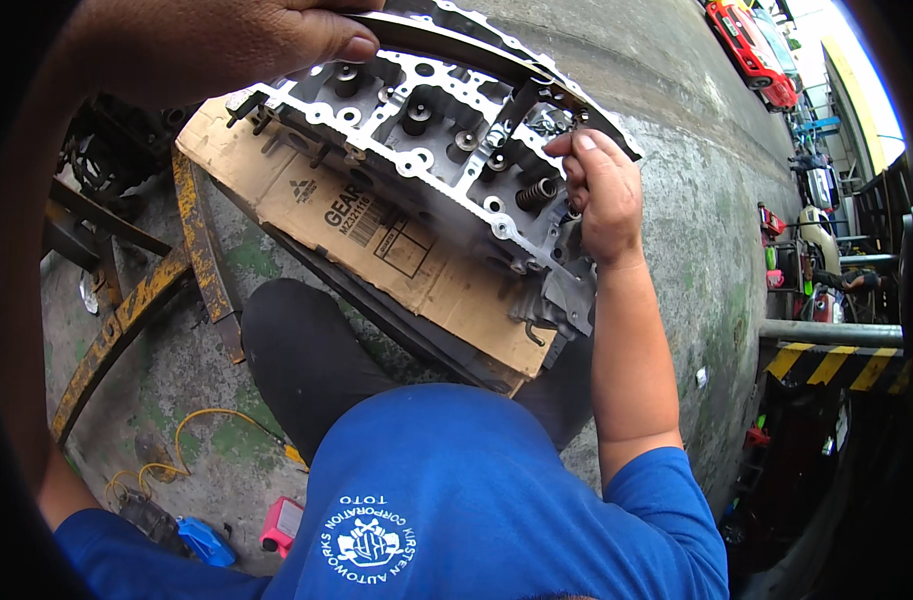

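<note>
Gripping left hand [307,42]: fingers closed around the lever bar [447,45]; likely stiff; best held by its end
Right hand [609,190]: fingers pinched narrow; on what, cannot tell
Cylinder head [439,142]: on cardboard [457,275]; probably heavy, slick; support both ends

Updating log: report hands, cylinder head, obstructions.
Left hand gripping long dark bar. Right hand at cylinder head, fingers bunched, hold unclear. Cylinder head on cardboard. Bar overhangs its far side.

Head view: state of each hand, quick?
Left hand: closed, holding the dark bar.
Right hand: curled at the cylinder head; whether it holds anything can't be told.
</note>
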Tool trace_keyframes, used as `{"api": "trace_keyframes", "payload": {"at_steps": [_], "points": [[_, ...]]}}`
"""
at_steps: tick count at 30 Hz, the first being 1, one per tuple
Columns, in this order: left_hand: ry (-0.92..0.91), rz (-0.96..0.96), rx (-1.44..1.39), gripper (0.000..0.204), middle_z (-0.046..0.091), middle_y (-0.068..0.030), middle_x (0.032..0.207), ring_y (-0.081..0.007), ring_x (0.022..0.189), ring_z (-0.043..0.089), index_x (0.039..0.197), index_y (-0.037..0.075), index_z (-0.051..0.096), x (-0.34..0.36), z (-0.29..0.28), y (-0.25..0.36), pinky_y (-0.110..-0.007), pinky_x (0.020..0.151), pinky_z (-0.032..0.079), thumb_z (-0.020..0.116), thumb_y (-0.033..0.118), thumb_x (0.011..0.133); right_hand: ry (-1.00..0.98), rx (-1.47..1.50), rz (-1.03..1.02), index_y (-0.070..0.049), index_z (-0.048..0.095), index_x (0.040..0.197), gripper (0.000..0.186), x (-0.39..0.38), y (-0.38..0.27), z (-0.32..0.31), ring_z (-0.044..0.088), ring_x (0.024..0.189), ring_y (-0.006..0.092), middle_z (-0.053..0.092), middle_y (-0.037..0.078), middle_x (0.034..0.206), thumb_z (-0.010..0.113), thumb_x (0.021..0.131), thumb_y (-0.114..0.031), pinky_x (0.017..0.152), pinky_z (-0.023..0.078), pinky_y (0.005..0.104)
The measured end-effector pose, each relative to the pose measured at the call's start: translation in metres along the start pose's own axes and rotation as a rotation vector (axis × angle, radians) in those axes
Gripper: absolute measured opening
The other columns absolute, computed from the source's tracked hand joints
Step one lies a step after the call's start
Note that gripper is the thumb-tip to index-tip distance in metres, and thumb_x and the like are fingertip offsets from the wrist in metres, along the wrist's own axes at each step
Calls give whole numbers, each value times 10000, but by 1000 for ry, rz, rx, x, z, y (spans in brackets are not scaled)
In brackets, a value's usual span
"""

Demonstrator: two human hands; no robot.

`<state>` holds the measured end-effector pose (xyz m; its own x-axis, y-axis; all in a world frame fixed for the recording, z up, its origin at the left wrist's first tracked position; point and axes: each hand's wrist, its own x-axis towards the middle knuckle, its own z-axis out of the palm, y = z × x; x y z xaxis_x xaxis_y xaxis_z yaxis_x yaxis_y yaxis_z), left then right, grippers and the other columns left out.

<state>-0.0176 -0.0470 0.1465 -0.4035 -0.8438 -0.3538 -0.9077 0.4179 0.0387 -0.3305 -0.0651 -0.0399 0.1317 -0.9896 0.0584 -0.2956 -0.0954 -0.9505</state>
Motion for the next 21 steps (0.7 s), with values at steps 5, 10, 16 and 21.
{"api": "trace_keyframes", "payload": {"at_steps": [5,10,16,21], "points": [[234,220,-99,293,586,-191,797,-374,783,585,974,-33,660,22,35,-51,-464,751,442,632,253,1031,4,49,-108,-10,670,1018,185,-4,7,-7,465,726,39,593,-30,860,504,1029,-90,651,403,226],[114,69,-48,334,558,-169,840,-376,858,570,961,-11,632,17,28,-47,-459,811,435,624,315,1032,-37,-55,-434,-32,818,1088,169,-1,13,-8,690,900,157,732,56,1016,742,945,14,815,556,269],[174,122,-55,338,537,-100,842,-306,846,560,967,20,610,13,32,-44,-437,834,416,581,342,1065,9,-144,-398,-17,798,1068,164,2,20,1,746,868,218,779,128,975,727,932,42,778,590,317],[147,78,-53,368,495,-84,829,-278,802,524,921,41,573,9,30,-48,-425,817,402,572,377,1071,-19,-311,-452,-20,800,1098,187,8,22,1,733,812,138,773,84,961,726,942,52,734,594,275]]}}
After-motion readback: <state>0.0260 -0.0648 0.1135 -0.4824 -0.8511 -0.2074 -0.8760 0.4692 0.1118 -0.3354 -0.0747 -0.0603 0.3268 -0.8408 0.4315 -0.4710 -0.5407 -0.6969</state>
